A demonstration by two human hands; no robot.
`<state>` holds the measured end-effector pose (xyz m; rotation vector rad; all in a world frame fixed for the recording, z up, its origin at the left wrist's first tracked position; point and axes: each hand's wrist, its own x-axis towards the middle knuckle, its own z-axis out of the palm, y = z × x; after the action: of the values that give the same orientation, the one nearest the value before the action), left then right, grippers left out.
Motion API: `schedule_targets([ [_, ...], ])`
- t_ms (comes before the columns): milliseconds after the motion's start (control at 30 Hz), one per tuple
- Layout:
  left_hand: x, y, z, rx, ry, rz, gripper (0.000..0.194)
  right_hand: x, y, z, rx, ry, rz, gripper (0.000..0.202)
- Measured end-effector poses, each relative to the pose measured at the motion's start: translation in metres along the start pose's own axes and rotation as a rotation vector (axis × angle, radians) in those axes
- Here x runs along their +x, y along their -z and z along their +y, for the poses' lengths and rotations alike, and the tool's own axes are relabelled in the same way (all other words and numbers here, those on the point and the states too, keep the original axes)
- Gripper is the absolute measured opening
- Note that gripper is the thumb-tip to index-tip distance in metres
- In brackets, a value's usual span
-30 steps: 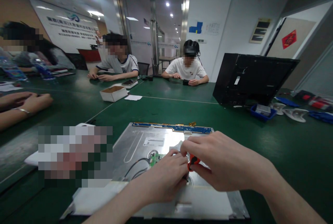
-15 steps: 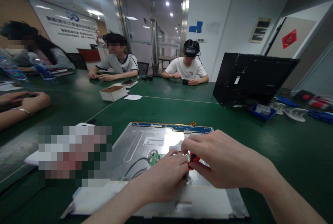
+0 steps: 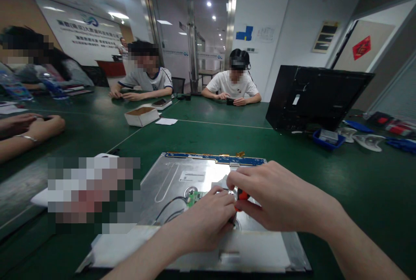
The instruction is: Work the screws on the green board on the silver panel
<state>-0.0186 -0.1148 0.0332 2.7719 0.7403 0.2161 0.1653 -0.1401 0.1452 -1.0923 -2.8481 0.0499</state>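
A silver metal panel (image 3: pixel 169 180) lies on the green table, with a blue circuit strip (image 3: pixel 240 160) along its far edge. My right hand (image 3: pixel 269 197) is closed around a red-and-black handle (image 3: pixel 242 194) above the panel's middle. Right beside it, my left hand (image 3: pixel 211 215) rests low over the panel, its fingers bent together near the handle; what they hold, if anything, is hidden. A small green circuit board (image 3: pixel 194 197) with black cables shows just beyond my left hand.
A white open box (image 3: pixel 142 116) stands beyond the panel. At the right are a black monitor (image 3: pixel 315 98) and a blue tray (image 3: pixel 329 140). Another person's hands (image 3: pixel 42 128) are at the left edge. Two people sit across the table.
The red-and-black handle has turned slightly in my right hand, which has barely shifted. My left hand stays in place. Hands of other people have moved a little.
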Motion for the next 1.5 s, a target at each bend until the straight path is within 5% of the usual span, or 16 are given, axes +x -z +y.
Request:
schedule_targets([
  [1500,0.0003,-0.0023,-0.0016,0.006,-0.021,0.015,0.011,-0.0010,0.0025,-0.0017,0.006,-0.002,-0.005,0.007],
])
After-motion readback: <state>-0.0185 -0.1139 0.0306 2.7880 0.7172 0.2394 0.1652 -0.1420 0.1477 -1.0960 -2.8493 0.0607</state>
